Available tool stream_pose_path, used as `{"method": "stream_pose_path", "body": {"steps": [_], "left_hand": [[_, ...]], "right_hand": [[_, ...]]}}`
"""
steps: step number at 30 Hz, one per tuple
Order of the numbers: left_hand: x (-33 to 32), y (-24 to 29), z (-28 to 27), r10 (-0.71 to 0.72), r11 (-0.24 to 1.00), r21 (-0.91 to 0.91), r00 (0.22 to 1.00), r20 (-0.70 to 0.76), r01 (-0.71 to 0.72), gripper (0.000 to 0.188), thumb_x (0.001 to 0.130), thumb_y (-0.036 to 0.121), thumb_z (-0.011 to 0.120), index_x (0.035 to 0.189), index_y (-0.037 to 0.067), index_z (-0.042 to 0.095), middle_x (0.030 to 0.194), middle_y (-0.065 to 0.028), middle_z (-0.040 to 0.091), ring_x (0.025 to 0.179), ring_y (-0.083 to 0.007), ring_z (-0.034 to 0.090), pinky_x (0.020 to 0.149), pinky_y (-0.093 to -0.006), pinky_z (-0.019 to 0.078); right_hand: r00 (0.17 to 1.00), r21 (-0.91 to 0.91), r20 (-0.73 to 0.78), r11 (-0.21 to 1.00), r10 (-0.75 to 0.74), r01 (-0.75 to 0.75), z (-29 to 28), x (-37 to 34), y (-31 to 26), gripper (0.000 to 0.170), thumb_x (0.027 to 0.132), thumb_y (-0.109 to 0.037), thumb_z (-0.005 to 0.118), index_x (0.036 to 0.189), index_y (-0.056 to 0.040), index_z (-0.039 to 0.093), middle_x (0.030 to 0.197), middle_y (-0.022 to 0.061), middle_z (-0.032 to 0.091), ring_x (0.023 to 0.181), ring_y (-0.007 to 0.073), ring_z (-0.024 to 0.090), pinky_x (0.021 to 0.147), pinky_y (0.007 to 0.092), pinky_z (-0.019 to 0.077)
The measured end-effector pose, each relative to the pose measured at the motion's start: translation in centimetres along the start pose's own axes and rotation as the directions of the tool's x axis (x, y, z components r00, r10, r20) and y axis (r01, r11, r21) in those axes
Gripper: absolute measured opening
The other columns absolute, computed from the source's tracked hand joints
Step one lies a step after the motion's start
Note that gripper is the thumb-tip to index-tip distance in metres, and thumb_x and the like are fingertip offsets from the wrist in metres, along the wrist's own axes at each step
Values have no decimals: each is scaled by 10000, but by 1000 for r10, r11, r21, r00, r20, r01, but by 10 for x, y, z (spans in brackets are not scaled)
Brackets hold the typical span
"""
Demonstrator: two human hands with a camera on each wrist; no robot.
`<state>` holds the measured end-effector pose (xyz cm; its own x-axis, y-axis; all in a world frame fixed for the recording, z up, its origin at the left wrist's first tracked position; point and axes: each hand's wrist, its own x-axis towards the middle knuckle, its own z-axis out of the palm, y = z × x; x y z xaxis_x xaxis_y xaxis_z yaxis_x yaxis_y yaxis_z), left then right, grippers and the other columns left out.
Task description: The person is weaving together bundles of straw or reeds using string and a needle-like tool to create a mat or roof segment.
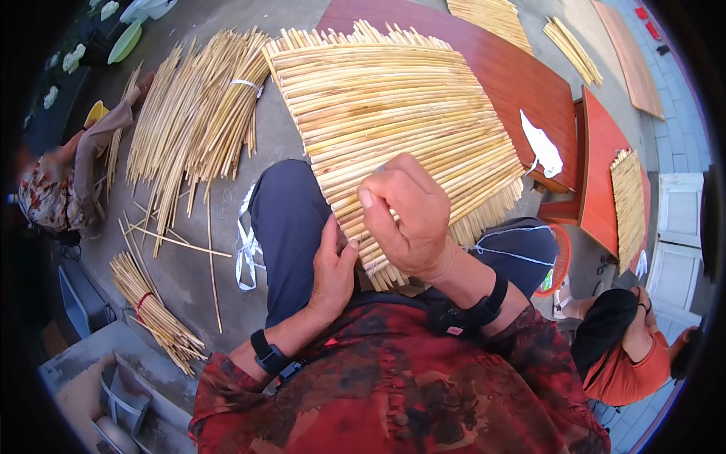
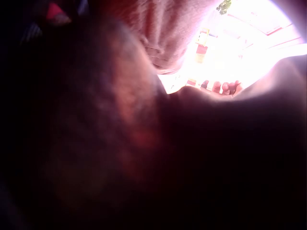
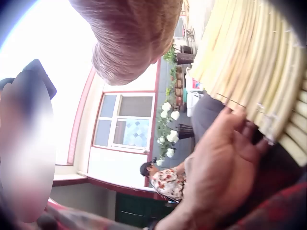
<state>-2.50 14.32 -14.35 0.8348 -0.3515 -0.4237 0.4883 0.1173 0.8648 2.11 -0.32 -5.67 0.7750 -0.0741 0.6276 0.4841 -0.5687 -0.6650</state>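
A mat of straw-coloured stalks (image 1: 401,113), laid side by side in rows, slopes across the person's lap. At its near left edge the left hand (image 1: 333,261) pinches the mat, thumb near the stalk ends. The right wrist view shows that left hand (image 3: 220,163) from the side, its fingertips at the stalk ends, where a thin dark line crosses them. Raised over the mat's near part, the right hand (image 1: 408,219) is curled into a fist with the thumb against the fingers; I cannot tell whether it holds anything thin. Skin and glare fill the left wrist view.
Loose stalks (image 1: 197,113) lie in a big pile at left, with a tied bundle (image 1: 155,314) below. A red table (image 1: 522,91) stands behind the mat. White ties (image 1: 248,242) hang by the left knee. One person (image 1: 628,340) sits at right, another (image 1: 57,181) at left.
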Motion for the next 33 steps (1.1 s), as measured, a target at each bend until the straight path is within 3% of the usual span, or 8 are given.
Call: {"method": "stream_pose_path", "body": {"steps": [3,5,8,23,27,29,31,33], "left_hand": [[9,4,0,203,978,-38,979,15,-203,499,908,41,455,1377,-20,296,1182,-95,508,1058,-136,500,862,-251,421],[17,15,-1,168,985,-47,985,43,-166,498,906,30,476,1370,-20,301,1149,-84,525,1016,-121,519,818,-234,435],[18,16,4,159,985,-81,987,39,-155,522,899,22,485,1378,-18,281,1135,-73,528,958,-98,523,763,-223,441],[22,-7,-5,198,975,110,980,-17,-195,547,880,-8,508,1372,-30,269,1045,-80,557,934,-111,544,807,-240,457],[21,12,3,183,982,-45,983,-29,-184,542,884,-5,502,1372,-27,268,1050,-91,561,930,-122,558,778,-239,471],[20,9,-13,10,999,36,999,53,-11,519,892,0,485,1366,-26,275,1054,-94,563,911,-115,565,740,-231,483],[21,8,-9,29,1000,-4,999,41,-29,499,898,4,472,1359,-26,283,1049,-95,566,883,-107,569,715,-230,488],[27,11,-6,16,1000,17,1000,13,-16,497,894,-2,477,1353,-29,289,1043,-99,569,899,-111,575,726,-234,492]], "right_hand": [[900,464,-99,820,424,-335,-44,-2,20,45,793,-6,603,827,-13,574,702,109,492,642,258,517,589,300,432],[906,-51,171,922,387,-384,-43,-27,15,46,811,-20,599,841,-14,565,731,119,506,664,273,533,613,300,442],[876,-182,389,956,284,-229,-19,-74,16,97,771,-74,639,821,-41,563,745,114,512,717,282,563,614,366,456],[929,-215,294,963,224,-164,16,-77,22,90,738,-66,624,735,-39,538,685,109,477,641,297,506,566,390,409],[966,-73,194,985,170,-158,19,-68,26,80,746,-39,609,745,-29,530,721,100,501,645,268,505,583,345,385],[978,16,-105,983,182,-181,-11,-9,9,77,840,-87,562,806,-25,532,785,93,558,691,222,548,652,350,447],[834,691,-181,671,521,-270,-51,33,12,138,907,-138,495,821,-34,526,808,102,612,657,200,588,679,343,509],[767,835,-21,433,642,-340,-58,32,20,149,924,-159,472,859,-35,521,793,89,607,616,186,581,655,355,528]]}}
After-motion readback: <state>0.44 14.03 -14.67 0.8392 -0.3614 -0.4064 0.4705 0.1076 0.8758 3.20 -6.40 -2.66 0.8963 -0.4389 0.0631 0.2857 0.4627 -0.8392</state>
